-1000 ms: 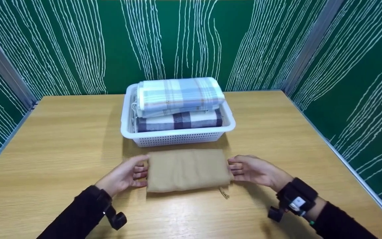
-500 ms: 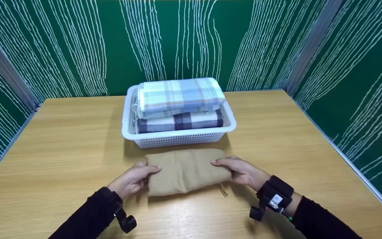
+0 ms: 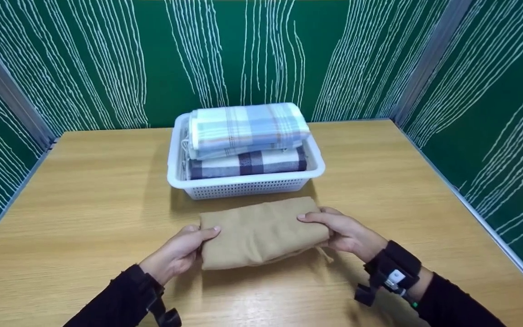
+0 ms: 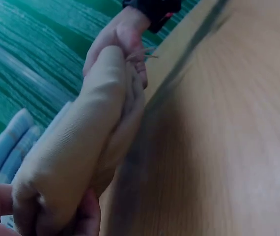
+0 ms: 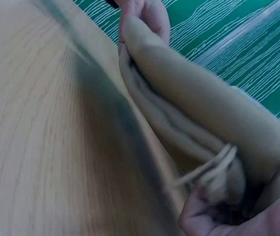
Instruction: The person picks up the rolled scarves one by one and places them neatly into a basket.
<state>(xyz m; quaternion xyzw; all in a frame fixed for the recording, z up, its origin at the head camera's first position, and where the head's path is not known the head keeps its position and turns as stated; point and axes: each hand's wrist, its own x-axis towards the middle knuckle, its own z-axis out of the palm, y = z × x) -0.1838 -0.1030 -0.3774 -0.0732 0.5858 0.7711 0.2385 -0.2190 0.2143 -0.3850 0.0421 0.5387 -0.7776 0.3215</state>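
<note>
Between my two hands is a folded tan scarf [image 3: 261, 234], with a few tassel threads [image 5: 218, 164] hanging at its right end. My left hand [image 3: 177, 252] grips the left end, thumb on top and fingers beneath. At the other end my right hand [image 3: 345, 229] holds it the same way, its thumb lying over the top face. In both wrist views the scarf is off the table, with its folded layers showing along the near side. The right end sits a little higher in the head view than the left. Most fingers are hidden under the cloth.
Just beyond the scarf, a white plastic basket [image 3: 248, 188] stands on the wooden table [image 3: 93, 195]. Inside lie a folded light blue plaid cloth [image 3: 250, 127] and, under it, a dark purple-and-white checked one [image 3: 250, 164]. Green panels [image 3: 166, 63] with white streaks close the back and sides.
A second ago the hands were at the scarf's ends with thumbs at its edges. The thumbs then came over the top, and the scarf is now lifted, its right end moved up and right.
</note>
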